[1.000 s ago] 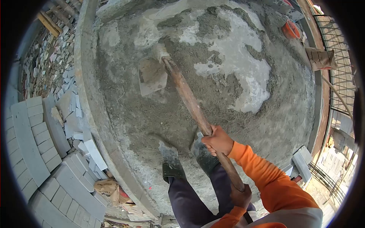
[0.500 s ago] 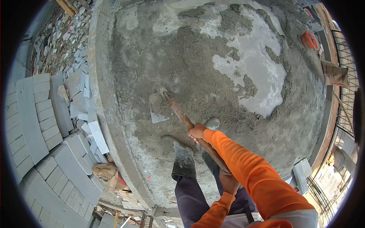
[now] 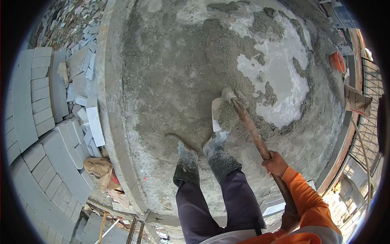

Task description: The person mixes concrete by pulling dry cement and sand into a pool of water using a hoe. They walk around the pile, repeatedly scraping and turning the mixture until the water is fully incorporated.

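A hoe with a long wooden handle (image 3: pixel 252 129) slants across the floor in front of me. Its pale metal blade (image 3: pixel 216 112) rests on the grey mortar, close to the toe of one boot. My right hand (image 3: pixel 276 164) is wrapped round the middle of the handle. Further back, my left hand (image 3: pixel 289 219) grips the handle near its rear end, partly in shadow and behind the sleeve. Damp sandy mortar (image 3: pixel 183 97) spreads over the floor around the blade. To the right of the hoe head lies a pool of pale grey liquid (image 3: pixel 280 81) ringed by mortar.
A concrete ledge (image 3: pixel 109 93) runs along the left side. Beyond it stand stacked grey blocks (image 3: pixel 53 162), rubble (image 3: pixel 69 20) and a torn paper bag (image 3: pixel 99 171). An orange bucket (image 3: pixel 337 62) and a brown sack (image 3: pixel 357 100) sit at the right edge. My boots (image 3: pixel 219 156) stand on the floor.
The hoe blade has moved right, from left of my boots to beside the pool's edge. Both hands have shifted right and back with the handle, and my boots now show fully.
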{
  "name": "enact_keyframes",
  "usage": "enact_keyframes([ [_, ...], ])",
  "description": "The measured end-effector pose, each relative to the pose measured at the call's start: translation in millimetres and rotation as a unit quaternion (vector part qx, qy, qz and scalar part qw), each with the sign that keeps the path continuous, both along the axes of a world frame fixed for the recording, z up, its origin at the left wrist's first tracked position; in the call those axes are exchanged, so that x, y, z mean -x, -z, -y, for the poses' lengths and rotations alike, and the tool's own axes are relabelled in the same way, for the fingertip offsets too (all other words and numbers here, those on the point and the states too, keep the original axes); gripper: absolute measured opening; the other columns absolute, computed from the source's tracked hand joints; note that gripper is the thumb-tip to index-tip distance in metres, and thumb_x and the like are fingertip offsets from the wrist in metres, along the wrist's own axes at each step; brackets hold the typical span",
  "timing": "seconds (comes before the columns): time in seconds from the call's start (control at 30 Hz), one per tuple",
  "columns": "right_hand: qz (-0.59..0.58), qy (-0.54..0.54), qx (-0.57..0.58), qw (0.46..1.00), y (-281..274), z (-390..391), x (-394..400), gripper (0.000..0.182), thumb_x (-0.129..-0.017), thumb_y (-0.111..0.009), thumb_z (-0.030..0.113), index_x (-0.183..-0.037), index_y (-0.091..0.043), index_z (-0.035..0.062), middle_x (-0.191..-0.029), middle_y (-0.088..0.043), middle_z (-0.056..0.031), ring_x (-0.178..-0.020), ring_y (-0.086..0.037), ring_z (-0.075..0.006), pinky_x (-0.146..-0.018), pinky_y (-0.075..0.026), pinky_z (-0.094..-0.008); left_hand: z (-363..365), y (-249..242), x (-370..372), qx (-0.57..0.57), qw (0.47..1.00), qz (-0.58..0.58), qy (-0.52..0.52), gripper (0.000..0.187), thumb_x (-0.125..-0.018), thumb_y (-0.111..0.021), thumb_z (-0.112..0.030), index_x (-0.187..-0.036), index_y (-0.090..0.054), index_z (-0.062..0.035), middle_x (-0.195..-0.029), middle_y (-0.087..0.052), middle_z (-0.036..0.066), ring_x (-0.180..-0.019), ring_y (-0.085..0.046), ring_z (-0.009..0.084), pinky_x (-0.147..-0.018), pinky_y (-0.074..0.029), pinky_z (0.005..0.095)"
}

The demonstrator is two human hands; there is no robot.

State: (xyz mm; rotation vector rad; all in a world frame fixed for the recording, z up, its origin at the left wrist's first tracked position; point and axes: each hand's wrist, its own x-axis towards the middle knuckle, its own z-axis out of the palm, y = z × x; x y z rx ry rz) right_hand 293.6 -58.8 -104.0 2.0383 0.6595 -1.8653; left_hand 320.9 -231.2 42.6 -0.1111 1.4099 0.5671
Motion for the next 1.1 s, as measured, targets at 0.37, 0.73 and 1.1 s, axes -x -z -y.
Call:
enact_keyframes([
  [0.37,-0.145,-0.02,-0.252,0.957,10,-113,114,0.025,-0.079,-0.059,0.006,-0.1,-0.052,-0.0057,-0.06,-0.054,-0.0082,-0.041,-0.052,-0.016,-0.039,-0.042,-0.0313,-59,72,87,-0.074,0.989,-0.121,0.051,0.041,-0.078,-0.067,-0.014,-0.114,-0.05,-0.0008,-0.076,-0.063,0.017,-0.075,-0.067,0.0298,-0.066,-0.051,0.0379],
  [0.73,0.024,-0.091,-0.196,0.976,121,-153,229,0.041,-0.076,-0.067,0.014,-0.11,-0.058,-0.0083,-0.104,-0.064,-0.0295,-0.083,-0.068,-0.0411,-0.072,-0.059,-0.0408,-95,162,226,0.008,0.983,0.093,-0.16,0.014,-0.081,-0.056,0.004,-0.083,-0.048,-0.0069,-0.055,-0.047,0.001,-0.036,-0.045,0.0131,-0.035,-0.04,0.0273],
  [1.1,0.018,-0.116,-0.108,0.987,103,-53,111,0.038,-0.076,-0.063,0.017,-0.101,-0.059,-0.011,-0.09,-0.066,-0.0291,-0.073,-0.069,-0.0383,-0.061,-0.058,-0.0415,-61,72,132,-0.043,0.996,0.058,-0.059,0.037,-0.086,-0.066,-0.007,-0.119,-0.05,0.0016,-0.108,-0.065,0.012,-0.098,-0.063,0.0165,-0.082,-0.052,0.0294],
])
